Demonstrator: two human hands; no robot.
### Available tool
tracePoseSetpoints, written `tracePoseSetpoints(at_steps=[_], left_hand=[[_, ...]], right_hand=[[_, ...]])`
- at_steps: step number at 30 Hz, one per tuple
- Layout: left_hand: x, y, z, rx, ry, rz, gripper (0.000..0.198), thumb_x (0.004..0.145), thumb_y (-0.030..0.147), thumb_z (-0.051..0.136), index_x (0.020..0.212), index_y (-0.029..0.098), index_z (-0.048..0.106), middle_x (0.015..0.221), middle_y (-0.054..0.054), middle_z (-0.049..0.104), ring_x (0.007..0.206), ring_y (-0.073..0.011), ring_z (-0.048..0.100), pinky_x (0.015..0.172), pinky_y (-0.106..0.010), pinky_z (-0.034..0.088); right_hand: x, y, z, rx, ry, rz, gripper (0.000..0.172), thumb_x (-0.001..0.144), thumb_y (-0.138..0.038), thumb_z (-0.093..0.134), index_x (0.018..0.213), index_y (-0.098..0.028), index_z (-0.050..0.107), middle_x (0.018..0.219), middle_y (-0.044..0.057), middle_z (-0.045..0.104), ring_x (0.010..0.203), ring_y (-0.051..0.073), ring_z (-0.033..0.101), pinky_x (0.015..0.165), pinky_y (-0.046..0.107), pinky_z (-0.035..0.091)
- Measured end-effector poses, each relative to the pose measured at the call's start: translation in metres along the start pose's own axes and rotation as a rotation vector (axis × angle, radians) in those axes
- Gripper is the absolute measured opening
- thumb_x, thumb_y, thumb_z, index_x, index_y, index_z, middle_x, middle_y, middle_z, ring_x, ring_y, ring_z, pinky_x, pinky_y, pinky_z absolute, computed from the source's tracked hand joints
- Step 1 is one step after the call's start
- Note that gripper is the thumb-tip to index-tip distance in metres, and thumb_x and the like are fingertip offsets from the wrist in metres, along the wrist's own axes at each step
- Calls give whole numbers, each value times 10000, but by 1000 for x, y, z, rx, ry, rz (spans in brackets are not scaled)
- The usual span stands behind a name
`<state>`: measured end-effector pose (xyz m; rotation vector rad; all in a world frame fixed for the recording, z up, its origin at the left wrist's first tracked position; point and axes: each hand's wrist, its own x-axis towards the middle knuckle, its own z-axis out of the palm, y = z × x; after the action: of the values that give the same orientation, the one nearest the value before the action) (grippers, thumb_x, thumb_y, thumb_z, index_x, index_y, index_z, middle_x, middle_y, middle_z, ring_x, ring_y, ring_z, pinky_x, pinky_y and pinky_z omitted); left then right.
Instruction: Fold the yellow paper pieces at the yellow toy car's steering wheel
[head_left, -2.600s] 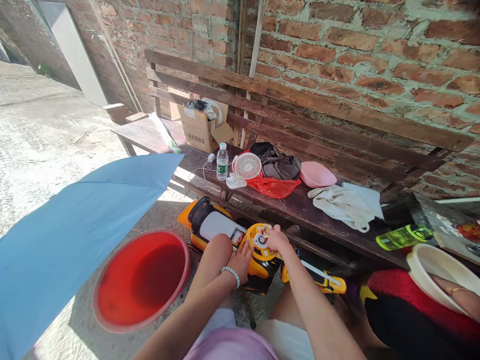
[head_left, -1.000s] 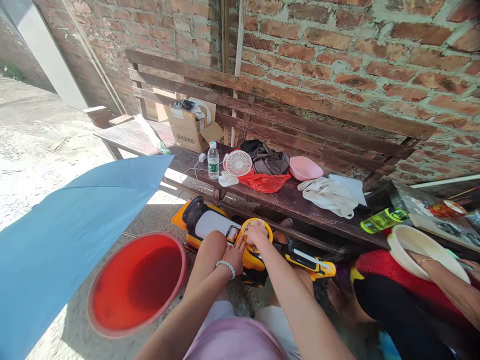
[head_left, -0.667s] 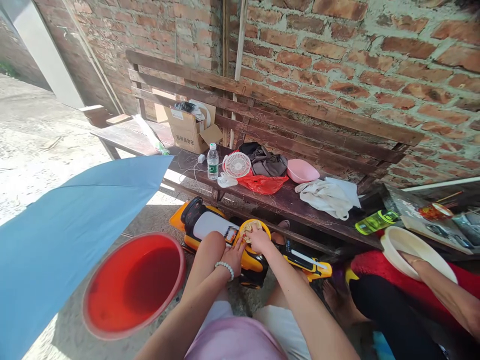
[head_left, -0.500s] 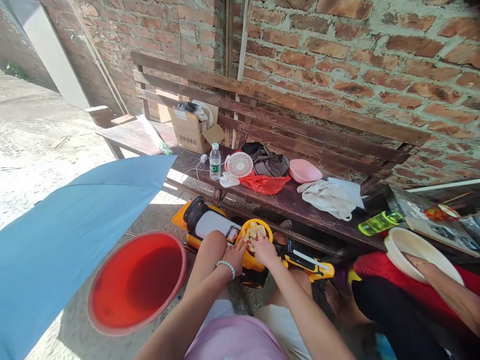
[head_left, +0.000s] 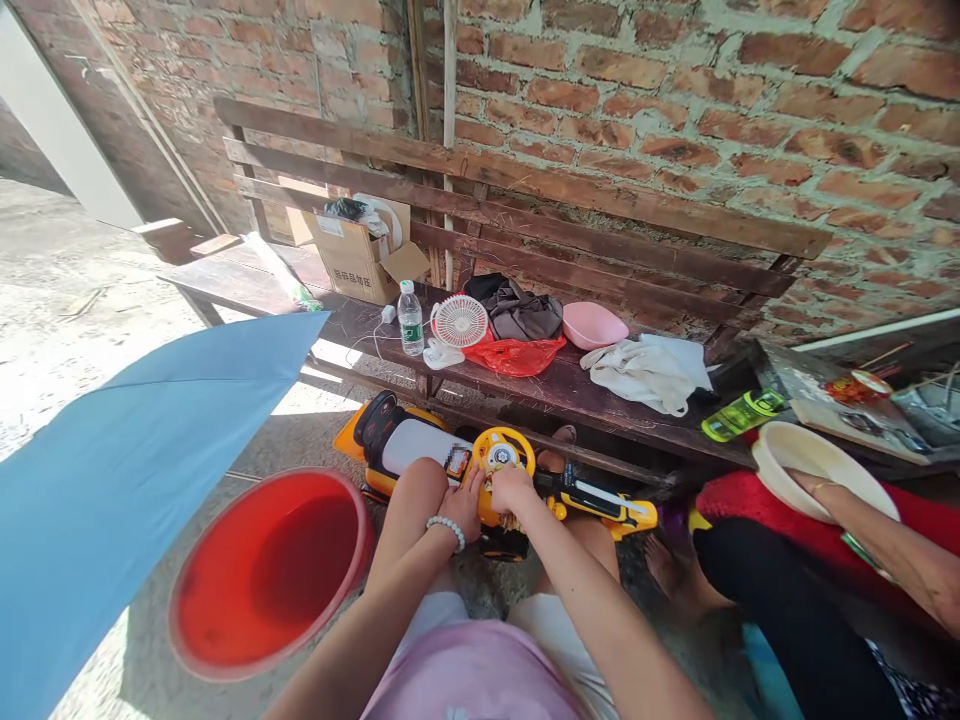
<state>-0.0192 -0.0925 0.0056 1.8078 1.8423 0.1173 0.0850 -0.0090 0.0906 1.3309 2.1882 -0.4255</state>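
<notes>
A yellow, black and white ride-on toy excavator point(head_left: 424, 449) stands sideways before my knees, with a yellow steering wheel point(head_left: 504, 434) on top. My left hand point(head_left: 461, 505), a beaded bracelet at its wrist, rests on the toy's body at the left of the wheel, fingers stretched out. At the wheel's near side, my right hand point(head_left: 513, 490) is closed on a pale yellow cloth point(head_left: 510, 522). Most of that cloth is hidden under the hand. The wheel's round grey centre shows just beyond my fingers.
A red basin point(head_left: 187, 570) of dark water stands left, below a blue umbrella point(head_left: 150, 430). Behind the toy, a wooden bench point(head_left: 540, 395) bears a bottle point(head_left: 410, 320), a fan point(head_left: 460, 321), bags and a carton point(head_left: 349, 262). At right, another person's hand reaches into a cream basin point(head_left: 877, 495).
My right hand and the cloth have moved from the wheel's centre toward its near edge, uncovering the centre. My left hand stays beside the wheel. The camera view has shifted slightly.
</notes>
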Motion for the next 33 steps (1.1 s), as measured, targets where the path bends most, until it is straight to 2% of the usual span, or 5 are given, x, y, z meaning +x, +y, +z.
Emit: tracePoseSetpoints(at_steps=[10, 18, 23, 28, 33], left_hand=[[-9, 4, -10, 166, -81, -19, 1083, 794, 149, 631, 1713, 271, 70, 1786, -118, -2, 1317, -380, 594, 1137, -515, 416], [-12, 13, -11, 174, -62, -31, 1018, 799, 86, 574, 1707, 171, 122, 1778, -181, 53, 1395, -335, 560, 1164, -449, 408], [-14, 18, -16, 205, -63, -26, 980, 801, 95, 571, 1696, 143, 177, 1769, -200, 124, 1462, -332, 494, 1193, -455, 384], [-16, 19, -26, 190, -108, -39, 921, 747, 93, 606, 1630, 86, 344, 1660, -238, 398, 1390, -333, 554, 1181, -439, 399], [-12, 14, -30, 177, -124, -8, 1033, 739, 72, 592, 1685, 84, 175, 1762, -230, 125, 1437, -341, 517, 1194, -453, 392]], right_hand=[[-32, 24, 53, 134, 260, 4, 460, 848, -251, 672, 1303, -185, 654, 1415, 195, 547, 1143, 319, 690, 911, 370, 546], [-29, 74, -3, 155, 285, 79, 466, 910, -236, 566, 1372, -251, 630, 1361, 142, 544, 1167, 298, 629, 915, 362, 489], [4, 42, -31, 75, 387, -237, 549, 897, -189, 565, 1430, -307, 619, 1532, 116, 481, 1330, 318, 482, 1063, 444, 431], [46, 5, -21, 95, 176, -433, 444, 856, -362, 656, 1286, -300, 745, 1675, 74, 371, 1521, 391, 260, 1200, 638, 236], [67, 5, -20, 149, 306, -361, 363, 925, -394, 576, 1197, -284, 789, 1426, 108, 605, 1374, 316, 433, 1123, 510, 347]])
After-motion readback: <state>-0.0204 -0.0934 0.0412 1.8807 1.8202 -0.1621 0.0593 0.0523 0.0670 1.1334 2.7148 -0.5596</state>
